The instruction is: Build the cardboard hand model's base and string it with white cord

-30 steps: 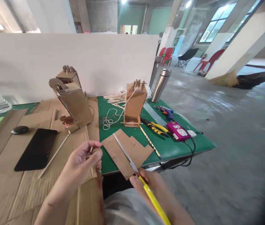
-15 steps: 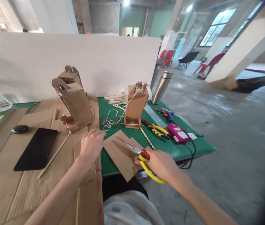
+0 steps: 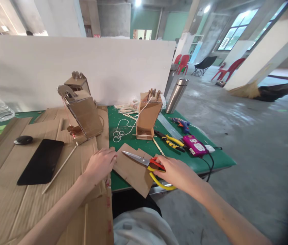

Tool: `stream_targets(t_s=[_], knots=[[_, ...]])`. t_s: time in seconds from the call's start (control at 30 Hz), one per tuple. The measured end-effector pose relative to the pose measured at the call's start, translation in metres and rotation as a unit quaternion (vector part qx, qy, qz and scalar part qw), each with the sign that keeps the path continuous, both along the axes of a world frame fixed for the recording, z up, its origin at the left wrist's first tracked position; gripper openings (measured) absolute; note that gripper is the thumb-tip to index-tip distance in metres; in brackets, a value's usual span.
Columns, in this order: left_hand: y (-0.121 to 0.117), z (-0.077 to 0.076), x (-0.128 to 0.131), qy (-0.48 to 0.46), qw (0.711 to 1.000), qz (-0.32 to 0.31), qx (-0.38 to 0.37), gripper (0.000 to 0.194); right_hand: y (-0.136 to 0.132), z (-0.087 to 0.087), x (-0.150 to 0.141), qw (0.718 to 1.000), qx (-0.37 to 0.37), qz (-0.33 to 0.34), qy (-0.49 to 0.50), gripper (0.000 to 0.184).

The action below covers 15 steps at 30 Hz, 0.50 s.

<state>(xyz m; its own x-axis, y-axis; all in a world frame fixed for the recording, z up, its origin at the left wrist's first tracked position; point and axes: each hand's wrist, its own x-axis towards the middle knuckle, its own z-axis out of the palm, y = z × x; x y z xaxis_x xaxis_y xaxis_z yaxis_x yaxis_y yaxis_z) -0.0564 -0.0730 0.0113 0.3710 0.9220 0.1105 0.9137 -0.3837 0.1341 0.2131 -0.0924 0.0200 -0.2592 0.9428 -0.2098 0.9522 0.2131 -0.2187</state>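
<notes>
We see two bare hands near the front edge of the desk [image 3: 221, 159]. The grip of the right hand [image 3: 171, 169] is closed around the handles of the scissors [image 3: 143, 160], whose blades look together above a cardboard piece [image 3: 136, 175] overhanging that edge. The left hand [image 3: 103, 160] lies palm down at the piece's left corner; we cannot tell whether its fingers hold it. We judge the piece is being positioned; the next move probably calls for steadying it. A second ago the left hand was raised and curled, and the scissors pointed more steeply forward
</notes>
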Motion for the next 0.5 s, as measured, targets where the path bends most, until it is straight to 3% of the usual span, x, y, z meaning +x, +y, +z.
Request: stream_targets(t_s=[0.23, 0.37, 0.5], knots=[[-0.004, 0.0, 0.0, -0.019, 1.0, 0.005, -0.003, 0.019, 0.012, 0.001, 0.006, 0.996, 0.079, 0.022, 0.04, 0.018], [-0.003, 0.0, 0.003, -0.027, 0.999, 0.015, -0.007, 0.008, 0.044, -0.012, 0.001, 0.988, 0.153, -0.004, 0.032, 0.024], [-0.001, -0.001, 0.001, -0.036, 0.999, 0.022, -0.03, 0.011, 0.078, -0.028, -0.009, 0.988, 0.157, -0.004, 0.001, 0.022]])
